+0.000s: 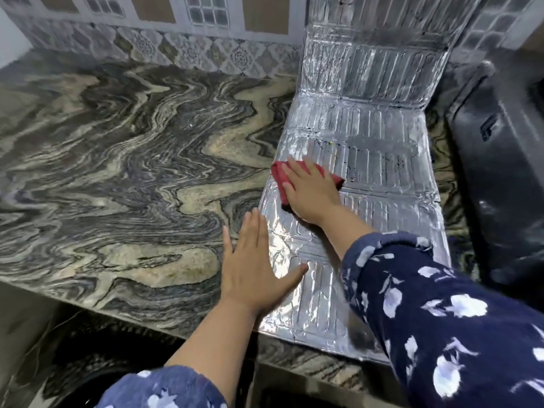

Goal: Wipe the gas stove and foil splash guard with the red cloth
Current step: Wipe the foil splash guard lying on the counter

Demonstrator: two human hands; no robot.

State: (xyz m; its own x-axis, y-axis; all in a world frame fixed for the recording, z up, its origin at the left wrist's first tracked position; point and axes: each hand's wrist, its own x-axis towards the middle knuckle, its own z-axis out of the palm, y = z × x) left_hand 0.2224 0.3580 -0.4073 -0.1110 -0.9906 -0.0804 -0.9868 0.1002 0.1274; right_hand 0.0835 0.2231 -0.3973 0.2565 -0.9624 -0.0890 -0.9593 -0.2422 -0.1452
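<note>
Head view: a person leans over a marbled table [117,148] where the foil splash guard [368,136] lies unfolded, its far panels propped against the tiled wall [176,51].
Red cloth: the red cloth [279,176] sits on the foil's left-middle panel, pinned under the right hand [312,189].
Right fingers: spread flat, pressing the cloth down rather than pinching it.
Left hand: the left hand [253,266] lies palm-down, fingers wide, holding nothing, bracing the foil's near left edge.
Stove: a dark object [500,160] at right may be the stove; too blurred to tell.
Progress: wiping of the foil looks mid-way; dark specks remain on the panels to the right of the cloth, and the upright panels appear not yet reached.
</note>
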